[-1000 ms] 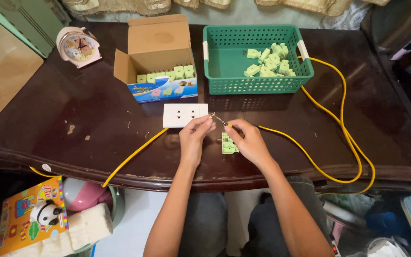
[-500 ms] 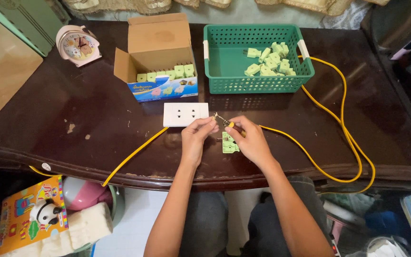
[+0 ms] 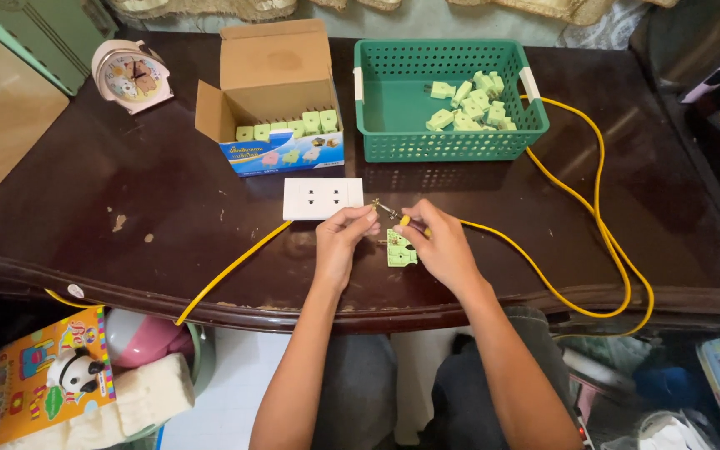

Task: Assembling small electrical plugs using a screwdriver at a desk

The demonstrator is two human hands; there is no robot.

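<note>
— Dark wooden table (image 3: pixel 85 208) under the head camera, scuffed near the front edge, and both hands are working right at the middle of it.

— What's the left hand (image 3: pixel 342 237) got?

— Fingers pinched together on a small metal prong piece (image 3: pixel 381 207), held just above the tabletop, right beside the white socket plate (image 3: pixel 322 198).

— And the right hand (image 3: pixel 437 242)?

— Closed on the end of the yellow cable (image 3: pixel 543 267), thumb and forefinger gripping where it stops. That cable runs away to the right, loops near the table edge and climbs back toward the green basket (image 3: pixel 393 108).

— Where's the plug body?

— An opened pale-green plug (image 3: pixel 401 248) lies flat on the table, between the two hands and a touch toward the person. It sits just under the right hand's fingers, so that hand is nearer; the left is a little off to its left. The metal piece hangs just above and behind it, its long axis roughly left to right.

— Anything else around?

— More green plugs (image 3: pixel 468 104) piled in the basket, a cardboard box (image 3: pixel 272 92) with a row of them, and a small alarm clock (image 3: pixel 129 75) in the far left corner. A second stretch of yellow cable drops off the front edge.
</note>
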